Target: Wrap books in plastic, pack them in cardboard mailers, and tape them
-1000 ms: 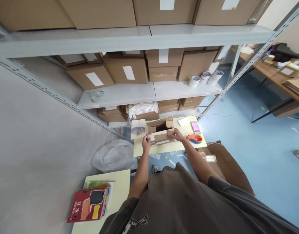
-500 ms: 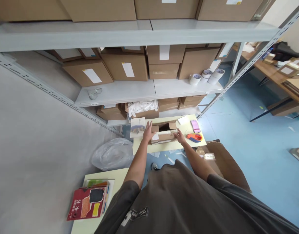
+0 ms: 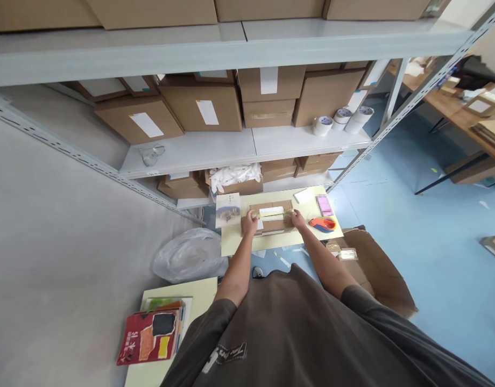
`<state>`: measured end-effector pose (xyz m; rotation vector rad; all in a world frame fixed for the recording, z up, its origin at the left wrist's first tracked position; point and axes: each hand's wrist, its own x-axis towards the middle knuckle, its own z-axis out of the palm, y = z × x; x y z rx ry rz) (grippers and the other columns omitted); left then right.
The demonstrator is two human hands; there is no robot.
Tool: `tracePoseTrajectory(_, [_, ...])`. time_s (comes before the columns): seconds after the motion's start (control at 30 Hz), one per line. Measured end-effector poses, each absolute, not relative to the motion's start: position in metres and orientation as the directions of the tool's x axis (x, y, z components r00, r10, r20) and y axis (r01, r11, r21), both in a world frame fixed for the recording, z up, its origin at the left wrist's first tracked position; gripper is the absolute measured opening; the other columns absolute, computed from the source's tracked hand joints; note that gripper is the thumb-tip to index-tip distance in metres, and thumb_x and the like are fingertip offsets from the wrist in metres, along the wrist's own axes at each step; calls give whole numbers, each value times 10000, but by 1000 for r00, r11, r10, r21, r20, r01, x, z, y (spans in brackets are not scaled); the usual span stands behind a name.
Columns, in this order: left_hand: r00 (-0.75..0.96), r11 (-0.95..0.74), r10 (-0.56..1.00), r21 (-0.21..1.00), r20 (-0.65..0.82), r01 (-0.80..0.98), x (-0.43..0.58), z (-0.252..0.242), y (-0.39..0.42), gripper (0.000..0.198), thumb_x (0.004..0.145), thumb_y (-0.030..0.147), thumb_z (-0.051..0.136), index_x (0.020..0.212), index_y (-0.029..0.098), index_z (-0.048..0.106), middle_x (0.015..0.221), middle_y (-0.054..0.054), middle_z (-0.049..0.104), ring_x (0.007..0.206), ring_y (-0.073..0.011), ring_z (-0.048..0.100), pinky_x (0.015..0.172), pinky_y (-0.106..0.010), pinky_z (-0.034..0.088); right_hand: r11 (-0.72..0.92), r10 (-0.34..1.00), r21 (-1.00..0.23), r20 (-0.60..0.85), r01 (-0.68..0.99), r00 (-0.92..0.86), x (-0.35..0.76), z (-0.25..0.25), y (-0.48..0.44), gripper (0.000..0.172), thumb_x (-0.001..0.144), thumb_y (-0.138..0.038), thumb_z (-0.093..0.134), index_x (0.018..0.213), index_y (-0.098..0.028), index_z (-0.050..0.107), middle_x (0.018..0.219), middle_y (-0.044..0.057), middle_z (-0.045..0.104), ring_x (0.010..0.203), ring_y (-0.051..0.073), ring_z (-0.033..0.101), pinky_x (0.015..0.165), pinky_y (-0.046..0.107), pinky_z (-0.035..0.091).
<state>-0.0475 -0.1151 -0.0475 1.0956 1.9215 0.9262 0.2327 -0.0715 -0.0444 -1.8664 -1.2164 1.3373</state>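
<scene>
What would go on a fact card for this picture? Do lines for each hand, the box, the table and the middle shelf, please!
Left hand: closed on the left end of a pale strip, maybe tape, over the box
Right hand: closed on the strip's right end
Box: brown with white labels; its top looks closed
Table: pale yellow; booklet left of the box, orange-and-blue tool to its right
Middle shelf: glasses at the left, white rolls at the right
</scene>
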Motion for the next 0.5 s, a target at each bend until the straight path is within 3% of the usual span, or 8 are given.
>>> tracePoseTrajectory(0.17, [-436, 510, 826, 802, -357, 310, -38, -52, -111, 855, 977, 460, 655, 1718, 173, 338, 1570, -186, 631, 1343, -333, 676, 1129, -409, 487, -528, 849, -763, -491, 374, 197, 221, -51, -60, 646, 917, -577, 655, 1407, -157, 622, 1365, 211, 731, 1283, 378, 664, 1133, 479, 497])
tracePoseTrajectory(0.27, [-450, 591, 784, 735, -427, 332, -35, -54, -110, 841, 1020, 559, 573, 1719, 163, 327, 1590, -204, 607, 1363, -348, 667, 1117, -428, 498, -516, 856, -750, -469, 415, 217, 219, -55, -62, 620, 936, -561, 632, 1410, -162, 625, 1370, 208, 725, 1312, 377, 661, 1160, 474, 485])
tracePoseTrajectory(0.4, [-450, 607, 785, 672, -425, 424, -35, -51, -109, 743, 1064, 515, 509, 1701, 157, 370, 1601, -199, 598, 1398, -354, 640, 1126, -428, 503, -285, 958, -781, -231, 556, 167, 235, -54, -70, 663, 997, -546, 554, 1537, -163, 542, 1557, 203, 607, 1471, 352, 551, 1241, 498, 431])
tracePoseTrajectory(0.5, [-479, 589, 797, 652, -369, 478, -37, -50, -105, 700, 1070, 449, 506, 1679, 119, 399, 1601, -214, 592, 1442, -345, 606, 1157, -406, 492, -106, 993, -727, -43, 678, 109, 268, -47, -72, 638, 1027, -436, 529, 1597, -150, 495, 1632, 208, 530, 1542, 337, 465, 1284, 512, 387])
